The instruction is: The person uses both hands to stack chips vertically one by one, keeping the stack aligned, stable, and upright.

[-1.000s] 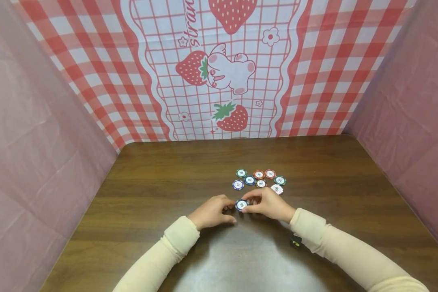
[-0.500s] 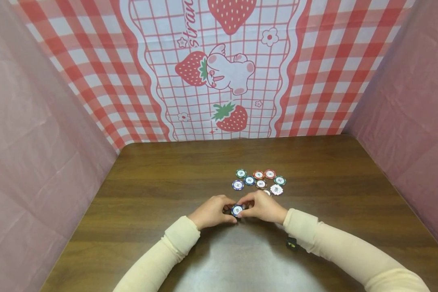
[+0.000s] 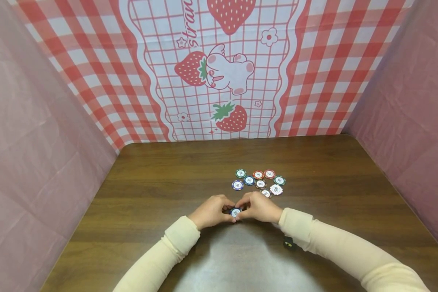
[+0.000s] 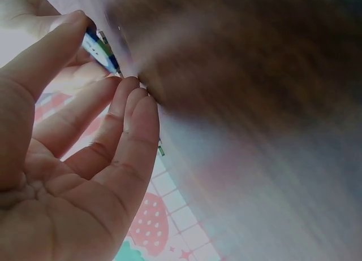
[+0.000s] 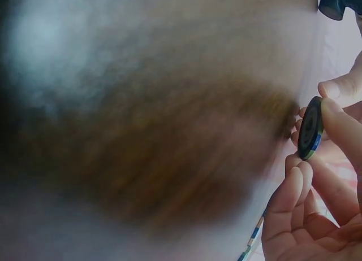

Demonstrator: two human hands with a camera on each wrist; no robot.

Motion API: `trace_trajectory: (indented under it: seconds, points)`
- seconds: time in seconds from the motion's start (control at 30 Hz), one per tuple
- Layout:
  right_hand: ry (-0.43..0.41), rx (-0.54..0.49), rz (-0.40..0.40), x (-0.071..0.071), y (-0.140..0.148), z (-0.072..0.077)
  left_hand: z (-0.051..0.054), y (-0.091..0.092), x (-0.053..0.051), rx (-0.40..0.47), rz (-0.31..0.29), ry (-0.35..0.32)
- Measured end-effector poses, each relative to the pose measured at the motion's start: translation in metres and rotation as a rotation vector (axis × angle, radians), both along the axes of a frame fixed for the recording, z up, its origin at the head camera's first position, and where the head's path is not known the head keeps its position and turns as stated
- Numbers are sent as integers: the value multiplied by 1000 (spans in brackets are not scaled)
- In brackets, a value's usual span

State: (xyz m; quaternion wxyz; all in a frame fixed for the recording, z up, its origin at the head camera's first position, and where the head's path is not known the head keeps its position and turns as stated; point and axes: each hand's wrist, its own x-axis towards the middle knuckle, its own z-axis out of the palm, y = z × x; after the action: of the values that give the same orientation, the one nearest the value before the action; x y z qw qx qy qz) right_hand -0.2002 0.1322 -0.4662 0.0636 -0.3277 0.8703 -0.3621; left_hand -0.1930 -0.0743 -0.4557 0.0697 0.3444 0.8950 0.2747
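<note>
On the person's side of the chip cluster (image 3: pixel 260 184), left hand (image 3: pixel 211 212) and right hand (image 3: pixel 260 207), half closed, both pinch one blue-edged chip (image 3: pixel 235 213); likely a handover, next needing left secure before right lets go.

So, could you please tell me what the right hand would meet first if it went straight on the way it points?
Most likely the left hand, which faces it across the blue-edged chip that the right hand pinches; any gap between their fingers is hard to judge.
</note>
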Motion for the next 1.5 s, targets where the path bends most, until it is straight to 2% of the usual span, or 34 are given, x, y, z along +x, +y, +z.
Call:
trace_trajectory:
  seconds: [0.1,0.3,0.77,1.1,1.33,1.5]
  points:
    - [0,31,-5,0,-1,0,-1,0,0,-4,8,-3]
    - [52,97,-13,0,-4,0,-3,0,0,-12,22,-12]
    - [94,177,-39,4,-9,3,-1,0,0,-6,24,-16]
    - [51,95,-34,1,1,8,-3,1,-1,-20,21,2]
    - [27,-12,-99,-3,17,17,-3,4,-2,-40,25,-6]
    - [9,-58,-183,-7,30,23,-3,4,-2,-48,22,-8]
